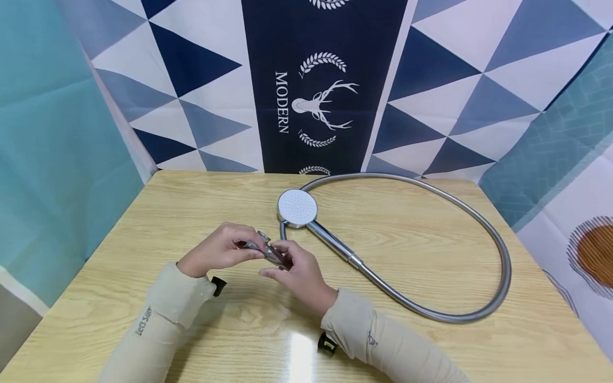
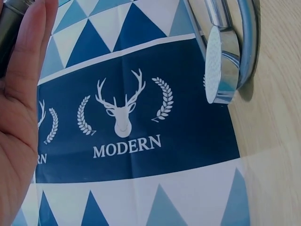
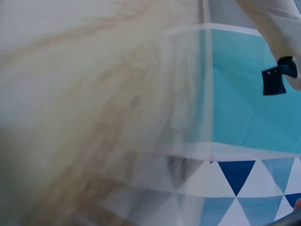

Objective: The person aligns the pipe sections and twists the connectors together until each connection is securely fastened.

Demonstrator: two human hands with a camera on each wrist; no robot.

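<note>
Between both hands, above the table, is a small shiny metal fitting point(image 1: 273, 255), largely covered by fingers. My left hand point(image 1: 230, 247) pinches its left end from above. The right hand point(image 1: 303, 271) has thumb and fingers around its other end. A grey metal shower hose point(image 1: 503, 255) runs in a wide loop, and its near end passes down behind the right fingers; whether they grip it too, I cannot tell. The chrome shower head point(image 1: 297, 207) lies face up just beyond the hands. In the left wrist view, a dark metal tube point(image 2: 9, 28) shows beside the left hand.
The wooden table point(image 1: 407, 239) ends at a hanging patterned cloth point(image 1: 201, 80) at the back. Teal cloth point(image 1: 48, 133) borders the left side. The hose loop spreads over the table's right half. Pale blur fills most of the right wrist view.
</note>
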